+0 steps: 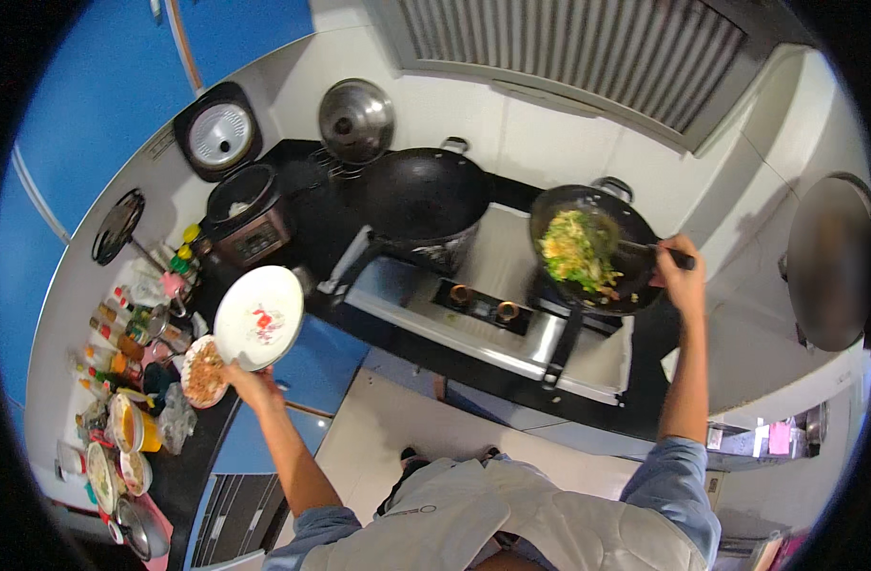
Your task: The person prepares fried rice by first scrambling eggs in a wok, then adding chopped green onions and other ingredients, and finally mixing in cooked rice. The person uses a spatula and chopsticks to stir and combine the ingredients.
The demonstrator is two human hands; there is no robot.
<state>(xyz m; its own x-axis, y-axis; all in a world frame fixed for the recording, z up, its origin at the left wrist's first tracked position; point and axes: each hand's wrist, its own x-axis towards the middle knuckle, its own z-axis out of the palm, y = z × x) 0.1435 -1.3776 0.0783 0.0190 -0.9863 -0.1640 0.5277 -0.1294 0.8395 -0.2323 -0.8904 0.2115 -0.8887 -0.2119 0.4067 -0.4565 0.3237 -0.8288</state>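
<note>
Tilted toward me, a white plate (246, 307) with a red floral print is held at its near edge by my left hand (253, 385). Beside that hand, a bowl of reddish-brown food (204, 371) sits at the counter's edge. My right hand (680, 275) grips the dark handle of a metal spatula (638, 246), whose blade is in or behind the food. A wok (592, 300) on the right burner holds chopped green and yellow food (576, 250). Part of the wok's right side is behind my right hand.
A larger black wok (424, 189) stands on the left burner of the gas stove (442, 303). Behind it leans a metal lid (357, 121). An open rice cooker (246, 214), several bottles (121, 339) and dishes of food (103, 478) line the left black counter (182, 471).
</note>
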